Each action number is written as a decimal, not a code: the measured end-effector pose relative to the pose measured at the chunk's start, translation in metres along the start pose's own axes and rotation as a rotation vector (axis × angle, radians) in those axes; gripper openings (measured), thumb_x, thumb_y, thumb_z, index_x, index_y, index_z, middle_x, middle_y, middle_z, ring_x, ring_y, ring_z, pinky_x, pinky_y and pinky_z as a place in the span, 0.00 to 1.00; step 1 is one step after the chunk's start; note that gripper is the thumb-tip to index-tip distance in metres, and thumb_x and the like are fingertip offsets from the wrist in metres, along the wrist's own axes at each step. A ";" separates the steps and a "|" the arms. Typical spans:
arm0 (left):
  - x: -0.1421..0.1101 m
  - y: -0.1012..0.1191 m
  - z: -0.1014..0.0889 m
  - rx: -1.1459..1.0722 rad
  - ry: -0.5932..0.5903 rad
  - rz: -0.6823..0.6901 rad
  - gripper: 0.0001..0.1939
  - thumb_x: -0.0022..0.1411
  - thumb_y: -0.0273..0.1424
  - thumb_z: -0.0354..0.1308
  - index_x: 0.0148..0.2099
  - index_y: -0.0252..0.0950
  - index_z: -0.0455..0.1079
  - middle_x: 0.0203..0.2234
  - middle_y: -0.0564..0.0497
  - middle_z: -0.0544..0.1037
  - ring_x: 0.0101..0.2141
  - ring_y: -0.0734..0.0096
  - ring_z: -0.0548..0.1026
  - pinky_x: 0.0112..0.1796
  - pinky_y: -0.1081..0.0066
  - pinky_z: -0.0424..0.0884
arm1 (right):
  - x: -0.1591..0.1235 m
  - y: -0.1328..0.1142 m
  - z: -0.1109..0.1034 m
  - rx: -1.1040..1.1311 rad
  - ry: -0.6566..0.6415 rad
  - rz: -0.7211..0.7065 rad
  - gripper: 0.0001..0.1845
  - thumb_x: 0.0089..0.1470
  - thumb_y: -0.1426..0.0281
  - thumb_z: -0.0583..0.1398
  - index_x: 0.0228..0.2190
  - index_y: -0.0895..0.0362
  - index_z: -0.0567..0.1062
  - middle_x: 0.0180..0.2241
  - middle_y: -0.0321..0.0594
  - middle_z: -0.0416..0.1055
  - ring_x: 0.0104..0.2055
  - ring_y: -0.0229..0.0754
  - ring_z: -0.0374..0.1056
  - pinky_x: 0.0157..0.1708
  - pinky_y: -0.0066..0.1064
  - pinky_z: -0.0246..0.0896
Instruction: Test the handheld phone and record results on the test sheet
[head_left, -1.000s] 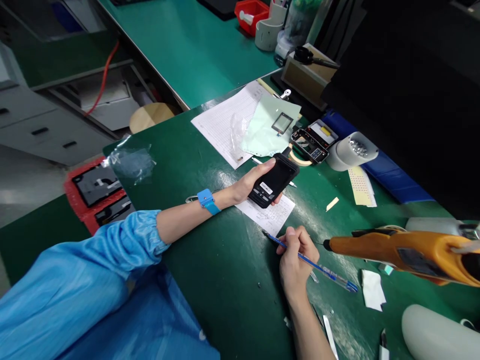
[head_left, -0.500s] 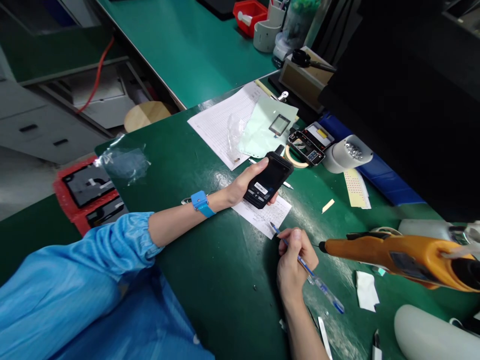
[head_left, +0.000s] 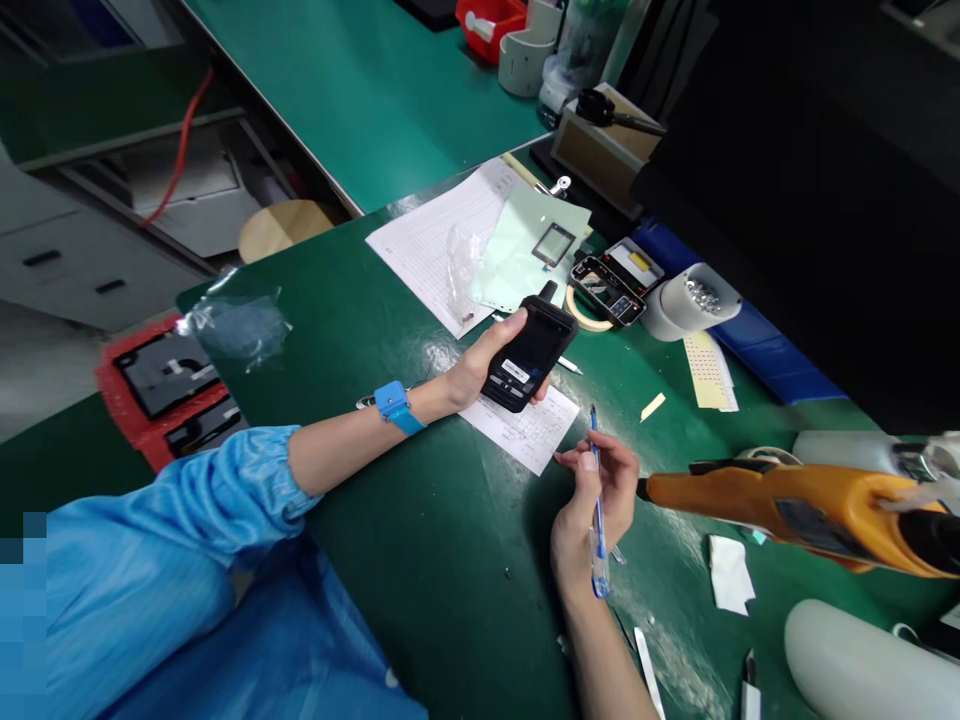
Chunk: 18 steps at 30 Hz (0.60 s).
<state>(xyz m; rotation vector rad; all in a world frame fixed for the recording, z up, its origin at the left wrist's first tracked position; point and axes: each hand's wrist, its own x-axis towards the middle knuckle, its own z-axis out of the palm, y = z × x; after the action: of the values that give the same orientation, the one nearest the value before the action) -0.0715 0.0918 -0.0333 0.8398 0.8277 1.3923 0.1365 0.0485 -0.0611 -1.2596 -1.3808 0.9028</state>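
Left hand: the bare left hand (head_left: 471,375) wraps round a phone, thumb on its near edge and fingers showing past the far edge. A bright blue wrist band (head_left: 397,405) sits on that arm.
Phone: the chunky black handheld phone (head_left: 534,350), with a stubby aerial and a white sticker, is held above the table, dark screen up. It is the middle of my clock, with 12 at the top.
Right hand: the bare right hand (head_left: 592,505), at 5 o'clock, pinches a pen between thumb and fingers.
Pen: the thin see-through pen with blue ends (head_left: 598,530) points to 12, its tip just past the note's edge. I can't tell how high the tip is.
Note: the small white paper note with writing (head_left: 536,440) lies at 6 o'clock, partly hidden by the phone.
Step with phone and pen: it looks like a check of the phone, with the pen ready. Writing would call for tipping the pen down onto the note and holding the phone out of its way.
Pen change: half a second ago the pen leaned to 10 o'clock, its tip over the note. Now it has swung up and off. The phone looks held the same way.
Further out: a cream tape ring (head_left: 587,321) and an open black case with little buttons (head_left: 607,290) are near 2, a pale green sheet (head_left: 502,255) at 12, and a fat orange tool (head_left: 750,495) at 4.
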 end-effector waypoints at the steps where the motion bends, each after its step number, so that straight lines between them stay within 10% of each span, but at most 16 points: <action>1: 0.000 0.000 0.000 0.004 0.005 0.000 0.38 0.69 0.69 0.56 0.38 0.35 0.75 0.22 0.46 0.81 0.22 0.66 0.78 0.24 0.69 0.74 | 0.000 0.000 0.000 -0.004 -0.002 0.000 0.19 0.67 0.51 0.65 0.46 0.54 0.79 0.41 0.39 0.75 0.37 0.43 0.78 0.38 0.39 0.82; 11: 0.001 0.000 0.000 0.041 0.068 0.011 0.39 0.67 0.70 0.56 0.40 0.36 0.75 0.22 0.47 0.81 0.22 0.64 0.80 0.24 0.67 0.75 | -0.003 -0.007 0.003 0.031 0.005 -0.050 0.18 0.69 0.52 0.64 0.44 0.53 0.79 0.39 0.37 0.70 0.35 0.41 0.72 0.32 0.37 0.81; 18: 0.003 0.003 0.001 0.030 0.148 0.071 0.38 0.65 0.70 0.58 0.40 0.36 0.75 0.22 0.48 0.81 0.22 0.65 0.80 0.26 0.68 0.77 | -0.020 -0.062 -0.015 -0.071 0.182 -0.585 0.21 0.76 0.60 0.55 0.31 0.50 0.79 0.37 0.41 0.67 0.40 0.49 0.69 0.43 0.49 0.71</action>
<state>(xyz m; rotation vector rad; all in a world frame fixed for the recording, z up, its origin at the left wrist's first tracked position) -0.0723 0.0945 -0.0302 0.8027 0.9420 1.5223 0.1359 0.0163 -0.0025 -0.8818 -1.5237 0.3307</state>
